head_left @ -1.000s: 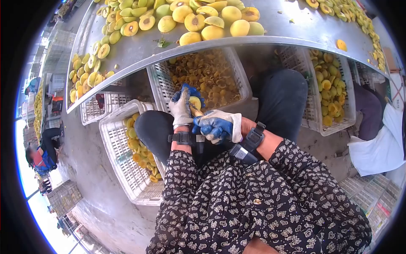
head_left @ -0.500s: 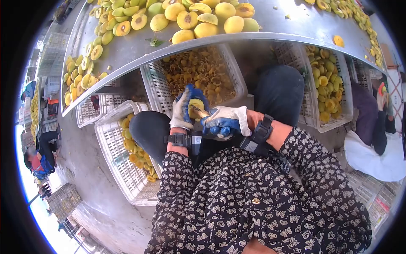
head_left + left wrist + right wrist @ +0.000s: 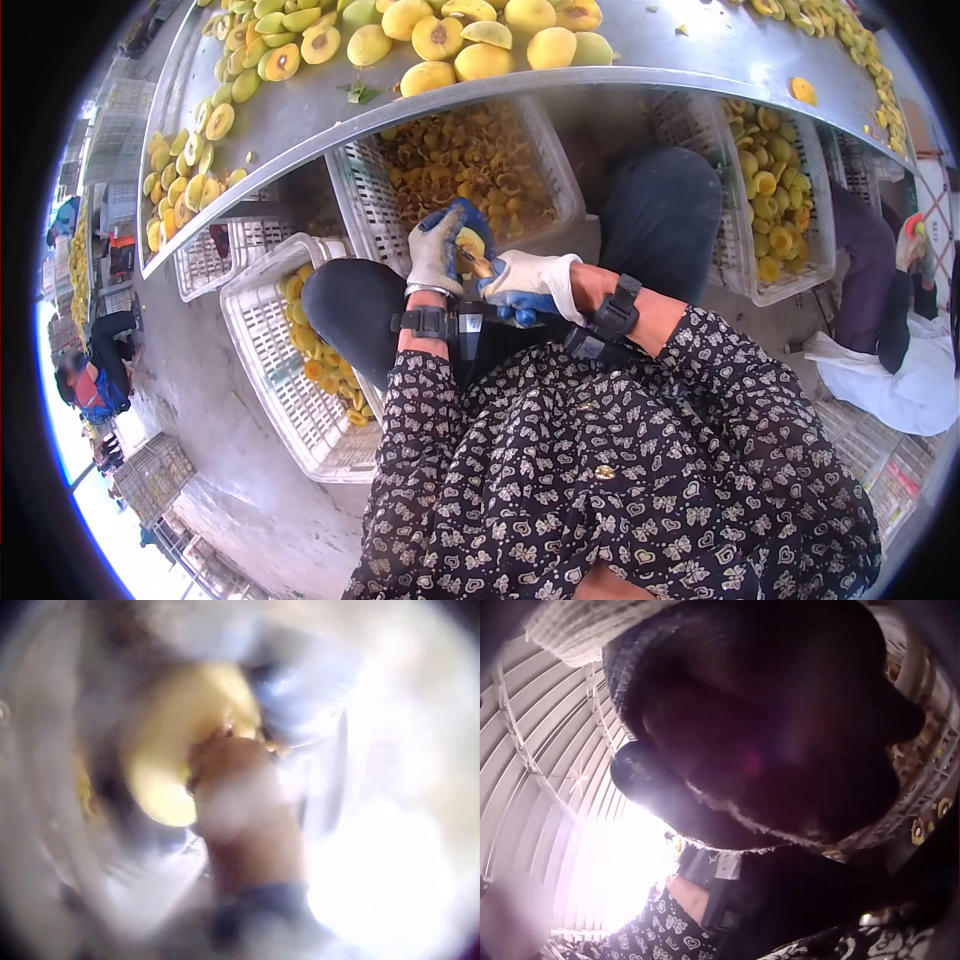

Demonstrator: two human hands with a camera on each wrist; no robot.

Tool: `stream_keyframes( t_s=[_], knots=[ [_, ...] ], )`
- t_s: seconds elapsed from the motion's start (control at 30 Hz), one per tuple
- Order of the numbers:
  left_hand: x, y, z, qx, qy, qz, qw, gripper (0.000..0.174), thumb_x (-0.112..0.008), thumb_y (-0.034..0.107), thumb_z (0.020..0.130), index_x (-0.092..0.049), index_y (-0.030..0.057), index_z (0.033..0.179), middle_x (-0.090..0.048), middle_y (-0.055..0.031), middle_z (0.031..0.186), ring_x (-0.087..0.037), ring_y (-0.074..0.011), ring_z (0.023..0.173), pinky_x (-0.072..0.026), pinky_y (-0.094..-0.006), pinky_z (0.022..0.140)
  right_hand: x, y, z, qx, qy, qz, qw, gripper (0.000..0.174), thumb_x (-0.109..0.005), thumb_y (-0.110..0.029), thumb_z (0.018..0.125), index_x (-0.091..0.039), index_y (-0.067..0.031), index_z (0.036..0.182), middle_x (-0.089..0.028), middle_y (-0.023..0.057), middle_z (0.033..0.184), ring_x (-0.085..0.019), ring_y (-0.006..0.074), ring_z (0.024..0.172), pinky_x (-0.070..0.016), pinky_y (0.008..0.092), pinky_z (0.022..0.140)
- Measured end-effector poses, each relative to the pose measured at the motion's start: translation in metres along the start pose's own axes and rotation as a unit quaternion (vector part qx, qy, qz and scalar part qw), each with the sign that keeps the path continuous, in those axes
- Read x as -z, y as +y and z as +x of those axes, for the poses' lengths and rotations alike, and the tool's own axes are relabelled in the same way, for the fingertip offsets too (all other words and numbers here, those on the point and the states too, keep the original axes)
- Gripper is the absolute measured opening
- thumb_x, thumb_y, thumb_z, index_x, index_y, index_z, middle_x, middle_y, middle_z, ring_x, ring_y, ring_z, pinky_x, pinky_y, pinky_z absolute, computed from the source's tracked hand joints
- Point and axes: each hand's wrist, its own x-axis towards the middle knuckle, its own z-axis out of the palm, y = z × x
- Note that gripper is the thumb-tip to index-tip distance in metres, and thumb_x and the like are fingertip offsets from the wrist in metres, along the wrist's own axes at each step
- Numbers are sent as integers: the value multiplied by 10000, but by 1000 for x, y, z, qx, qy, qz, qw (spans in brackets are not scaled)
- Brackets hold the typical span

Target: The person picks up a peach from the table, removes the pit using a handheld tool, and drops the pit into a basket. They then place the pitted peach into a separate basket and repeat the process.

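Observation:
In the head view my left hand [image 3: 434, 255], in a white and blue glove, holds a cut yellow peach half [image 3: 469, 242] with its cut face towards my right hand. My right hand [image 3: 530, 282], gloved the same way, grips a wooden-handled tool [image 3: 481, 267] whose end is at the middle of that cut face. The left wrist view, blurred, has the peach half [image 3: 161, 761] close up with the brown tool [image 3: 251, 817] against its centre. In the right wrist view the right hand [image 3: 765, 742] is dark and curled; the tool is hidden there.
A metal table [image 3: 680, 50] with many peach halves [image 3: 437, 38] stands ahead. Beneath its edge, a crate [image 3: 575, 190] holds peach scraps. More crates of halves stand at left [image 3: 260, 370] and right [image 3: 722, 250]. My knees flank the hands; another person's leg [image 3: 858, 270] is at right.
The right hand has turned, its blue fingers now less visible, and the tool stays at the peach half. The left hand keeps its hold. The head view has shifted slightly.

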Motion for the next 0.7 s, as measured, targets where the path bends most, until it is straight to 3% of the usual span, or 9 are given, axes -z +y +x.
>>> stream_keyframes(
  t_s=[0.03, 0.1, 0.17, 0.27, 0.37, 0.43, 0.53, 0.57, 0.7],
  knots=[
    [4, -5, 3, 1, 1, 1, 1000, 168, -606, 149, 853, -609, 11, 949, -643, -121, 799, -627, -255, 653, -536, -393, 583, 4, 6, 7, 0, -1, 1, 1000, 139, -529, -180, 890, -553, -82, 794, -520, -19, 608, -464, 79, 442, -367, 214, 375],
    [10, -11, 10, -67, 52, -52, 995, 193, -610, 168, 852, -612, 12, 965, -651, -122, 827, -637, -262, 676, -539, -398, 586, 12, 11, 17, 40, -117, 158, 980, 152, -520, -186, 902, -551, -86, 793, -515, -26, 599, -467, 68, 444, -370, 187, 367],
    [18, -13, 11, -75, 15, -60, 995, 209, -614, 188, 851, -620, 9, 957, -656, -124, 826, -644, -261, 679, -542, -385, 586, 17, 17, 20, 38, -142, 183, 972, 169, -509, -196, 910, -550, -86, 788, -515, -30, 614, -466, 59, 444, -377, 166, 370],
    [17, -9, 7, -119, 5, 25, 993, 220, -612, 203, 853, -623, 1, 939, -656, -121, 800, -643, -252, 659, -542, -367, 586, 23, 13, 13, -49, -315, 346, 882, 162, -468, -185, 932, -535, -67, 843, -518, -28, 661, -450, 47, 439, -380, 156, 377],
    [10, 2, -3, -104, -23, 11, 994, 230, -617, 212, 851, -624, -7, 919, -655, -123, 783, -639, -245, 637, -541, -355, 585, 25, 17, 10, -18, -305, 344, 888, 174, -444, -196, 944, -526, -62, 869, -511, -31, 657, -446, 44, 445, -366, 151, 386],
    [14, -1, 1, -96, -29, 29, 995, 247, -630, 245, 844, -621, 4, 900, -647, -110, 774, -634, -232, 648, -540, -353, 597, 14, 14, -1, 30, -241, 299, 923, 167, -437, -190, 947, -525, -62, 888, -510, -40, 663, -460, 39, 474, -379, 154, 423],
    [12, 3, 12, -81, -29, -59, 994, 287, -638, 301, 839, -613, 23, 906, -629, -93, 788, -627, -230, 677, -540, -365, 614, 1, 22, 18, 42, -358, 445, 820, 187, -447, -192, 945, -531, -27, 962, -503, -49, 657, -461, 37, 493, -379, 181, 454],
    [10, 4, 10, -83, -28, -61, 994, 287, -638, 301, 839, -613, 23, 906, -629, -93, 788, -627, -230, 677, -540, -365, 614, 0, 29, 25, 62, -286, 460, 839, 205, -438, -204, 952, -530, -22, 970, -492, -48, 646, -448, 46, 476, -353, 186, 429],
    [0, 18, 5, -100, 5, -96, 990, 344, -622, 374, 844, -598, 44, 939, -608, -82, 834, -619, -252, 718, -533, -396, 644, -5, 20, 23, 64, -317, 432, 842, 199, -460, -216, 946, -528, -29, 962, -490, -33, 636, -428, 55, 443, -348, 191, 396]
  ],
)
